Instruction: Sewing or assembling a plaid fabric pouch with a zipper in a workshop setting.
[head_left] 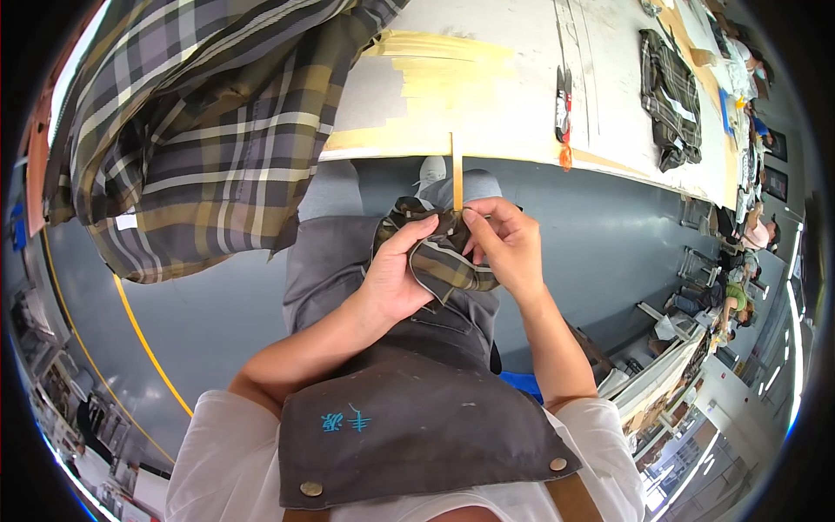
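Observation:
Over my lap, my left hand (398, 277) grips a small crumpled piece of plaid cloth (439, 261) in brown, black and cream, its thumb lying on top. My right hand (509, 248) pinches the far right part of the same cloth between thumb and fingers. That pinch is at the near end of a narrow tan strip (457, 174), which juts from the table edge toward me. The strip's tip is hidden at the cloth and fingers, so whether it goes inside the cloth I cannot tell.
A large plaid garment (235, 174) hangs over the front left of the white table (522, 96). On the table lie small snips (564, 104) with red on the handle and, farther right, a folded plaid piece (670, 100). Other people (739, 300) sit at right.

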The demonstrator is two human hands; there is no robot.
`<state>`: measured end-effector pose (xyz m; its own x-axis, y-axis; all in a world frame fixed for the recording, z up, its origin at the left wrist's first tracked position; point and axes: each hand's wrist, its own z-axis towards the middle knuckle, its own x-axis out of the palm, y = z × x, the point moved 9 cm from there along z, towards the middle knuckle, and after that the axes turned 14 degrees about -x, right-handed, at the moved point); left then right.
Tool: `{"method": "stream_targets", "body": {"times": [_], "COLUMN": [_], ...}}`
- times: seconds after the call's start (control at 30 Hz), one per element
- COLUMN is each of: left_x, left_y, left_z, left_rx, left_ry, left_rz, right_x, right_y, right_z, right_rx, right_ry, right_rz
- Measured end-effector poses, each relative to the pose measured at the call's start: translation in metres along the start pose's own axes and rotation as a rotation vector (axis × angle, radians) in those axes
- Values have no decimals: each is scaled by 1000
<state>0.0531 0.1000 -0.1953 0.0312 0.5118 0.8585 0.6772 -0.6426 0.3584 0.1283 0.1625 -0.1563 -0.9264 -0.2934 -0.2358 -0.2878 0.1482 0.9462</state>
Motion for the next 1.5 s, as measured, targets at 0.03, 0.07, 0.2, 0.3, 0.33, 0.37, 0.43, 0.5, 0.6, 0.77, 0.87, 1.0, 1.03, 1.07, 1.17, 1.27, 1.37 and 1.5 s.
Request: {"method": "stream_targets", "body": {"times": [0.03, 0.07, 0.2, 0.3, 0.33, 0.37, 0.43, 0.5, 0.6, 0.77, 0.87, 1.0, 1.03, 1.07, 1.17, 1.27, 1.37, 1.5], "left_x": [-1, 0, 2, 2, 3, 3, -2, -7, -4, -8, -10, -8, -4, -5, -8, -12, -15, -10], "left_y": [-1, 0, 1, -2, -5, -10, -18, -25, -22, -19, -23, -22, -20, -21, -22, -24, -24, -27], "left_z": [0, 2, 4, 4, 4, 3, 6, 10, 12, 13, 12, 14, 13, 12, 14, 10, 11, 9], "left_rx": [6, 1, 3, 16, 22, 30, 33, 44, -24, -16, 20, 31, 26, 32, 12, -3, -48, -20], "left_ry": [-7, -5, 14, 14, 10, 0, -32, -51, 15, 18, -14, -10, -20, -20, -46, -111, -97, -134], "left_rz": [5, 8, -1, -7, 3, 32, 50, 82, 82, 34, 41, 100, 95, 94, 134, 173, 186, 264], "right_x": [1, 0, -4, -5, -5, -4, -2, -4, -4, -6, -5, -13, -15, -12, -12, -8, -6, -6], "right_y": [1, 1, 4, 7, 9, 9, 11, 10, 10, 0, 8, 27, 31, 32, 29, 33, 36, 32], "right_z": [1, 1, 0, 0, 1, 2, 3, 2, -1, -5, -4, -4, -5, -4, -1, 1, 5, 7], "right_rx": [-6, -7, -30, -47, -65, -66, -106, -82, -94, -231, -241, -395, -434, -436, -346, -347, -306, -285], "right_ry": [1, -4, -43, -78, -90, -93, -110, -125, -123, -15, -39, -168, -201, -197, -192, -150, -136, -165], "right_rz": [-10, -12, -25, -51, -65, -66, -91, -73, 18, -142, -203, -330, -359, -356, -362, -346, -395, -367]}}
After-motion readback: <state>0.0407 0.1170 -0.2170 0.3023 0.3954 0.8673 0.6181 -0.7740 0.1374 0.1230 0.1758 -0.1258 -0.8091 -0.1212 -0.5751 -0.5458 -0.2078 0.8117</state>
